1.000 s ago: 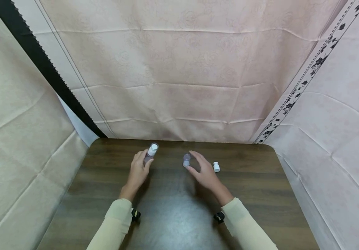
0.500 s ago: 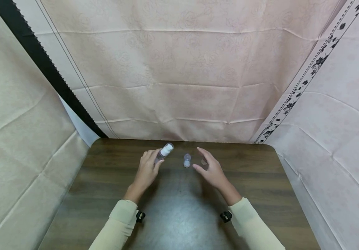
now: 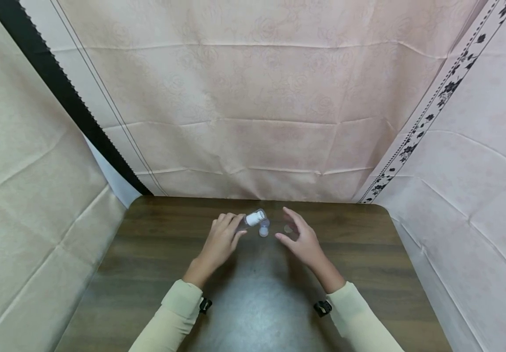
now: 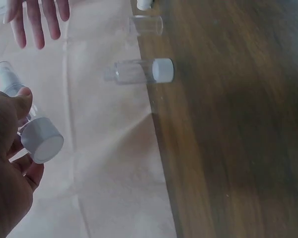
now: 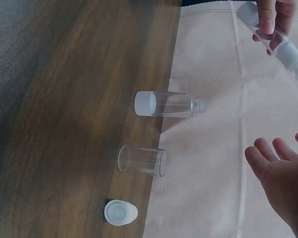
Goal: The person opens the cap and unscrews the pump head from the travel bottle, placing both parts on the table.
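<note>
My left hand [image 3: 218,242] grips a clear bottle [image 5: 288,52] with a white base, white top and clear cap. The bottle is raised and tilted to the right. Between the hands an uncapped clear bottle [image 5: 174,105] with a white base stands upright on the table, its neck bare. My right hand [image 3: 305,247] hovers to its right, fingers spread and holding nothing. Near those fingers a clear cap [image 5: 144,160] stands on the table. Beyond it is a small white pump top [image 5: 120,212], hidden by the right hand in the head view.
The wooden table [image 3: 253,303] has its far edge just past the bottles. Pale cloth [image 3: 253,122] hangs behind it and at both sides. Each wrist wears a black camera strap.
My left hand has moved right with its bottle and tipped it further over. My right hand has let go of the standing bottle and drawn to the right, covering the white pump top.
</note>
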